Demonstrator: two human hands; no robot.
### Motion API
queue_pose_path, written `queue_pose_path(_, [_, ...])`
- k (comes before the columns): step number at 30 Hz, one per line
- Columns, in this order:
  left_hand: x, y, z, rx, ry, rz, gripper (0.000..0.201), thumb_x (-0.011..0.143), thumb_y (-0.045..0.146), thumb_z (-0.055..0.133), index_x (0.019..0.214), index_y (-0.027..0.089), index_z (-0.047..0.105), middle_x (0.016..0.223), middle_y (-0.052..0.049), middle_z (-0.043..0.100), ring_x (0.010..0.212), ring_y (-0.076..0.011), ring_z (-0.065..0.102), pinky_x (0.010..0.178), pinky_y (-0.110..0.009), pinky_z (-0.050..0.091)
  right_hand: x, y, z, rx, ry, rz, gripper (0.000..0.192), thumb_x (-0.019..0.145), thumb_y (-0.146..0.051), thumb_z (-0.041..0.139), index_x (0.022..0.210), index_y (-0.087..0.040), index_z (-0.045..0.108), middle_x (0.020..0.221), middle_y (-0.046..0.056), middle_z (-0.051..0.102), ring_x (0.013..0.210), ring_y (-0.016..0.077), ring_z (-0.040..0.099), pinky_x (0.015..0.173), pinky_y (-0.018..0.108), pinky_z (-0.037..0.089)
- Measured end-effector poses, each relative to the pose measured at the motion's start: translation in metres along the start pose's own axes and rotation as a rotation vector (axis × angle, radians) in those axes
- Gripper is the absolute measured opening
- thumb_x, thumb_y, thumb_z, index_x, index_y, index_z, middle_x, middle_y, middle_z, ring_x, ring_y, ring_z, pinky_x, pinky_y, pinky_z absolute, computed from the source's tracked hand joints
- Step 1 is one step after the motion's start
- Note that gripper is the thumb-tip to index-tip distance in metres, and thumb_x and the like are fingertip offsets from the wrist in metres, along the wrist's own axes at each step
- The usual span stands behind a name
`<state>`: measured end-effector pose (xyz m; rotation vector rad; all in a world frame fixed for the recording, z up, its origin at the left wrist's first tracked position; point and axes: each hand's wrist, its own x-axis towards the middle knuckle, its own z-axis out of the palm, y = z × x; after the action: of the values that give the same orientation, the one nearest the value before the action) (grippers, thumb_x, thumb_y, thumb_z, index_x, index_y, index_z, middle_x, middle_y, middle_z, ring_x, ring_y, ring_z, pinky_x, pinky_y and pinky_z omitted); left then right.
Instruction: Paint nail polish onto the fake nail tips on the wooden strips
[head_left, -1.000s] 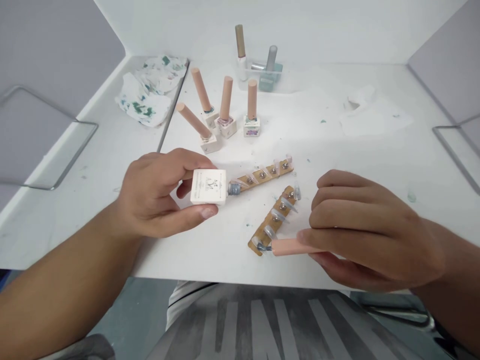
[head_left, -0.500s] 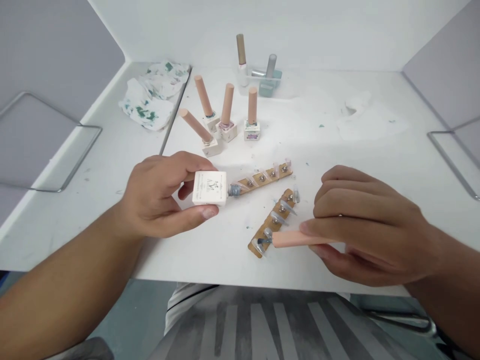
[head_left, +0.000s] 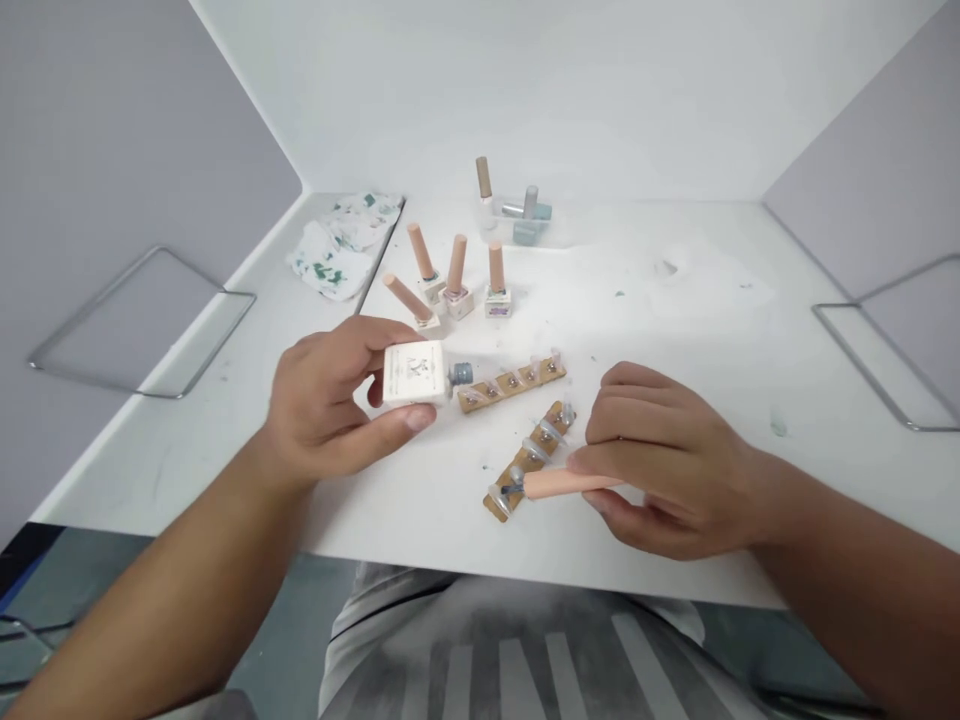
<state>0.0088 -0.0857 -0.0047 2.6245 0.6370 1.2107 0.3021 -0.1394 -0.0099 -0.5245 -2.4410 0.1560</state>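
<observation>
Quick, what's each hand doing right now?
Left hand: closed around a white bottle.
Right hand: closed, holding the peach brush cap.

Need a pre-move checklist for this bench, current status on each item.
1. Bottle secured in left hand: ok, pinched by its sides.
2. Bottle upright: not ok, tipped on its side, uncapped neck pointing right.
3. Brush cap secured in right hand: ok.
4. Bristles touching the nearest nail tip: cannot tell, they overlap in view.
5. Front strip flat on the table: cannot tell from above.
6. Four spare bottles capped: ok.
</observation>
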Motion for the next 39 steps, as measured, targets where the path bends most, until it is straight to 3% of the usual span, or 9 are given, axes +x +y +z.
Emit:
queue_pose_path(5, [0.008,0.025,-0.008,0.285,0.015,0.118,0.035,0.082,0.042,0.062,0.103,0.014,0.059,0.051,0.005,0.046,0.041,-0.0112,0.042,0.042,-0.026,0.037,-0.001,0.005,0.004,0.030,0.064,-0.044,0.008,0.073,-0.011,0.056,0.080,-0.015,0.055,0.065,0.001,0.050,0.057,0.0123,0.040,0.059,0.032,0.035])
queue_pose_path(9, [0.011,0.043,0.007,0.326,0.038,0.052,0.031,0.081,0.040,0.062,0.102,0.016,0.057,0.051,0.005,0.049,0.040,-0.0119,0.045,0.040,-0.026,0.036,-0.002,0.010,0.006,0.033,0.110,-0.043,0.010,0.073,-0.011,0.056,0.081,-0.015,0.056,0.066,0.000,0.050,0.058,0.0118,0.041,0.059,0.031,0.036])
queue_pose_path(12, [0.006,0.049,0.016,0.227,0.130,-0.051,0.030,0.081,0.032,0.064,0.105,0.017,0.056,0.061,0.002,0.058,0.044,-0.0108,0.050,0.041,-0.025,0.038,-0.001,0.012,0.005,0.035,0.143,-0.047,0.010,0.072,-0.009,0.055,0.080,-0.016,0.055,0.066,0.001,0.053,0.059,0.0116,0.043,0.060,0.031,0.037])
queue_pose_path(15, [-0.003,0.050,0.020,0.084,0.221,-0.191,0.031,0.081,0.026,0.064,0.111,0.019,0.056,0.072,0.001,0.063,0.048,-0.0098,0.051,0.043,-0.023,0.040,-0.001,0.014,0.006,0.030,0.159,-0.061,0.011,0.071,-0.008,0.055,0.079,-0.015,0.055,0.066,0.001,0.055,0.059,0.0116,0.044,0.059,0.031,0.037])
queue_pose_path(18, [-0.008,0.046,0.022,-0.033,0.299,-0.297,0.028,0.083,0.026,0.063,0.110,0.020,0.057,0.066,0.002,0.060,0.049,-0.0110,0.049,0.045,-0.025,0.039,-0.002,0.015,0.006,0.026,0.147,-0.054,0.012,0.070,-0.008,0.055,0.079,-0.016,0.056,0.064,0.001,0.053,0.058,0.0117,0.043,0.059,0.031,0.037])
queue_pose_path(24, [-0.013,0.026,0.032,-0.141,0.403,-0.276,0.027,0.082,0.029,0.065,0.106,0.019,0.059,0.061,0.001,0.056,0.053,-0.0123,0.049,0.048,-0.025,0.037,-0.003,0.014,0.005,0.023,0.149,-0.057,0.014,0.069,-0.008,0.055,0.081,-0.015,0.057,0.065,0.001,0.054,0.059,0.0119,0.042,0.059,0.031,0.037])
queue_pose_path(29, [-0.017,0.017,0.037,-0.139,0.417,-0.252,0.029,0.083,0.032,0.063,0.108,0.018,0.058,0.061,0.001,0.057,0.052,-0.0122,0.050,0.046,-0.024,0.037,-0.002,0.013,0.007,0.028,0.147,-0.065,0.013,0.070,-0.008,0.054,0.080,-0.016,0.056,0.065,0.001,0.054,0.059,0.0118,0.043,0.059,0.030,0.036])
queue_pose_path(35, [-0.024,0.029,0.026,-0.089,0.398,-0.231,0.032,0.079,0.031,0.067,0.109,0.019,0.060,0.070,-0.001,0.063,0.055,-0.0132,0.054,0.046,-0.025,0.040,-0.002,0.014,0.008,0.003,0.159,-0.069,0.009,0.074,-0.010,0.053,0.080,-0.017,0.055,0.065,-0.001,0.049,0.058,0.0114,0.043,0.060,0.029,0.037])
queue_pose_path(39, [-0.051,0.042,0.015,-0.083,0.341,-0.369,0.036,0.082,0.030,0.064,0.116,0.022,0.056,0.081,-0.004,0.066,0.065,-0.0176,0.059,0.056,-0.031,0.047,-0.002,0.014,0.009,-0.016,0.168,-0.064,0.009,0.074,-0.011,0.053,0.080,-0.018,0.055,0.065,-0.001,0.049,0.057,0.0114,0.043,0.060,0.030,0.038])
